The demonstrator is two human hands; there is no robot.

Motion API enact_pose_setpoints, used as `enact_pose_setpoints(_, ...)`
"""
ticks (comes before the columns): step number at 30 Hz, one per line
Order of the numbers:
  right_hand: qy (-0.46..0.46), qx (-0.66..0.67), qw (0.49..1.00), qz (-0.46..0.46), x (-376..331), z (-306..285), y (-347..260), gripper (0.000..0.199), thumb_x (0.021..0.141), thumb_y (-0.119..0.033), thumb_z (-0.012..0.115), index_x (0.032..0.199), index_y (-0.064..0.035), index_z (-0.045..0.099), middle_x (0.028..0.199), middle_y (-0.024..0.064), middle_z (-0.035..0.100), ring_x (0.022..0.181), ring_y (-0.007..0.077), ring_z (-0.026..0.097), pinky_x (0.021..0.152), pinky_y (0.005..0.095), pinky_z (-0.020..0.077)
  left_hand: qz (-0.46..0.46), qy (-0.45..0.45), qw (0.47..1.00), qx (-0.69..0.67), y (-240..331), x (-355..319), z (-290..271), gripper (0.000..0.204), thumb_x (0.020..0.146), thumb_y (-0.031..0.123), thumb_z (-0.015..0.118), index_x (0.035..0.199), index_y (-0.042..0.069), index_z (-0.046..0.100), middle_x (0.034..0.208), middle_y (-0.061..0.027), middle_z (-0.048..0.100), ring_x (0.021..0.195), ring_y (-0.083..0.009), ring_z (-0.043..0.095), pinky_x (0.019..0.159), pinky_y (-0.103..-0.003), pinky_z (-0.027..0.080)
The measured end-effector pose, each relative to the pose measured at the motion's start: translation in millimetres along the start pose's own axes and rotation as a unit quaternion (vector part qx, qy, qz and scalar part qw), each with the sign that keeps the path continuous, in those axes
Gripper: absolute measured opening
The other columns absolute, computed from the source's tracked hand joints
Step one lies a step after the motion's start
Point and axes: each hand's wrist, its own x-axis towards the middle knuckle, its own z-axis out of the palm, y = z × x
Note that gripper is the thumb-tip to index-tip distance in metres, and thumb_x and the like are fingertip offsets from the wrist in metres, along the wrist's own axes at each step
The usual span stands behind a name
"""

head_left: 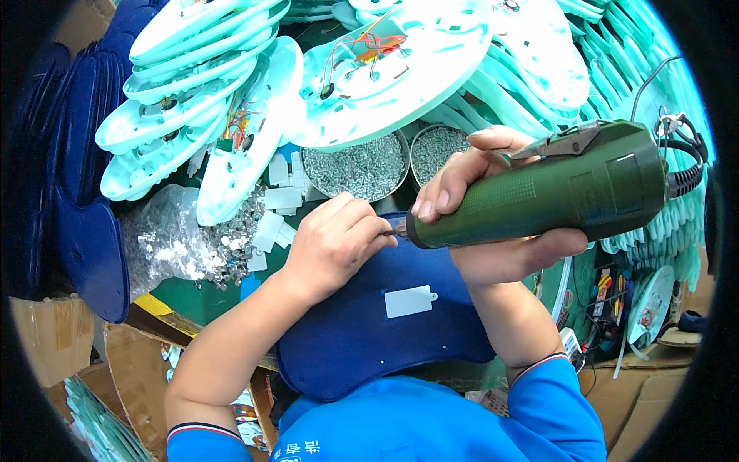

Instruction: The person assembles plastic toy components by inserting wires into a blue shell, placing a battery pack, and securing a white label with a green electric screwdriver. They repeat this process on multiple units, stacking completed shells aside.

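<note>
In my right hand (493, 208) lies a dark green electric screwdriver (546, 189), its body tilted and its tip toward the left. My left hand (339, 242) is closed in a pinch at the screwdriver's tip; whatever small piece the fingers hold is hidden. Below both hands rests a dark blue curved panel (346, 339). A small white plate with a tab (409, 301) lies flat on the panel. Just beyond my hands stand two round tins of small metal screws, a larger tin (358, 168) and a smaller tin (439, 150).
Pale green shells (185, 77) are stacked at the far side, some with wires. Blue panels (85, 185) stand at left. A clear bag of small metal parts (173, 239) sits beside white plates (282, 199). Cardboard boxes (54, 339) are at lower left. A cord (685, 181) leaves the screwdriver.
</note>
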Motion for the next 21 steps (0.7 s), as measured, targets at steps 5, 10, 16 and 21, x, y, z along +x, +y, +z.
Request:
enact_pose_setpoints(5,0.027,-0.018,0.999,0.022,-5,-4,2,0.119,0.071,-0.098,0.043,0.135,0.0023,0.044,0.080,0.0118,0.058,0.067,0.0219,0.063,0.065,0.0348,0.0560,-0.013,-0.075,0.997,0.019,0,5,-6,0.022,0.071,0.016,0.082,0.081,0.008,0.065,0.078,-0.0050,0.056,0.074,-0.0237,0.059,0.065,-0.036,0.050)
enact_pose_setpoints(10,0.046,-0.135,0.989,0.031,-4,-7,-12,0.119,0.072,-0.098,0.041,0.133,0.0036,0.044,0.079,0.0111,0.058,0.067,0.0208,0.064,0.065,0.0338,0.0567,-0.019,-0.006,1.000,0.009,-9,27,-3,0.027,0.077,0.018,0.081,0.098,0.007,0.069,0.088,-0.0069,0.065,0.082,-0.0276,0.063,0.073,-0.037,0.053)
enact_pose_setpoints(16,0.078,-0.128,0.988,-0.028,-5,-19,-33,0.117,0.074,-0.097,0.037,0.131,0.0046,0.046,0.076,0.0087,0.057,0.065,0.0189,0.063,0.063,0.0337,0.0571,0.003,-0.085,0.935,0.345,-32,44,32,0.024,0.077,0.005,0.060,0.099,-0.001,0.068,0.095,-0.0123,0.067,0.095,-0.0282,0.066,0.088,-0.035,0.055)
enact_pose_setpoints(21,0.093,-0.154,0.983,-0.020,-20,-33,-47,0.118,0.073,-0.098,0.039,0.130,0.0052,0.046,0.075,0.0087,0.057,0.064,0.0193,0.063,0.061,0.0337,0.0566,0.007,-0.183,0.927,0.328,-19,42,6,0.004,0.073,0.004,0.061,0.075,0.006,0.063,0.087,-0.0110,0.061,0.087,-0.0256,0.063,0.075,-0.036,0.053)
